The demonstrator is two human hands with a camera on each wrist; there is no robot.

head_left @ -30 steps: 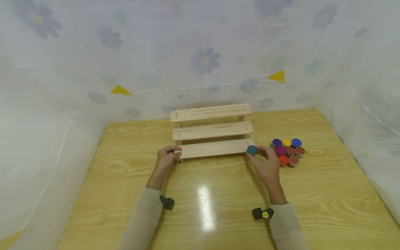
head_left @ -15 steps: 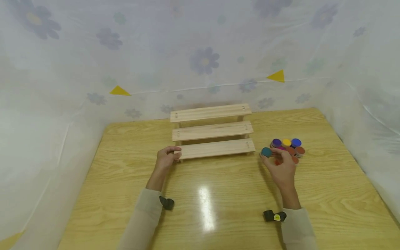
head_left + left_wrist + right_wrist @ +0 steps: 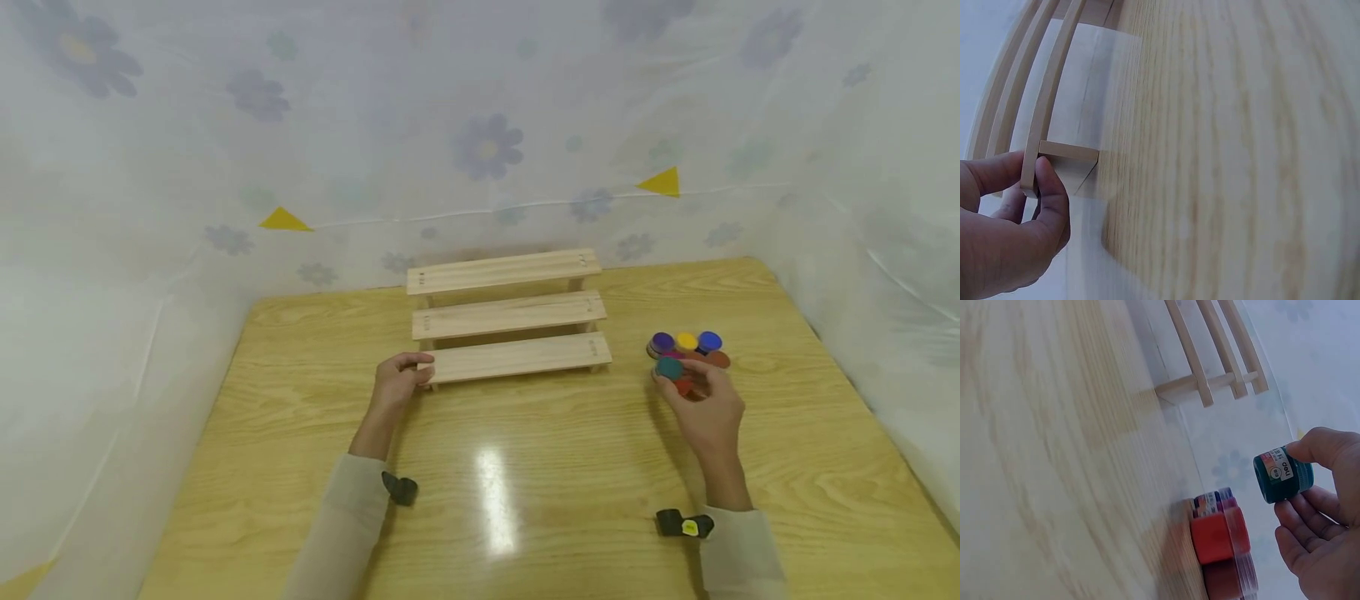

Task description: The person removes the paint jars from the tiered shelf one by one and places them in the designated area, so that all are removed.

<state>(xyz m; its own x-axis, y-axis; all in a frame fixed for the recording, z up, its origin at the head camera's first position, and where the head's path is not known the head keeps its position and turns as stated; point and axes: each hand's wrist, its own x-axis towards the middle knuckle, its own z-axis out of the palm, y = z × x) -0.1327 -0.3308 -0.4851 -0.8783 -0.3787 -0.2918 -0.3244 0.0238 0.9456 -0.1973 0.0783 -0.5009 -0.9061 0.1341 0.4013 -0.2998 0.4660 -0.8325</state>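
Observation:
A three-step wooden rack (image 3: 517, 357) stands near the back of the table. My left hand (image 3: 395, 385) pinches the left end of its lowest board, thumb and fingers on opposite faces, as the left wrist view shows. In my right hand (image 3: 708, 408) is a small paint jar (image 3: 1283, 474) with a teal-green body and a printed label, held between thumb and fingers above the table. Beneath and behind it stands a cluster of similar jars, among them a red jar (image 3: 1219, 537), a yellow-lidded jar (image 3: 686, 342) and a blue-lidded jar (image 3: 709, 342). My right hand hides part of the cluster.
The wood-grain table (image 3: 570, 467) carries the rack and the jars. A pale flowered sheet (image 3: 420, 167) encloses the back and sides. Two yellow triangles, a left one (image 3: 285, 220) and a right one (image 3: 662, 182), are on the back sheet.
My right hand has carried the teal jar rightward, from the right end of the lowest board to over the jar cluster. The left hand keeps its grip on the rack.

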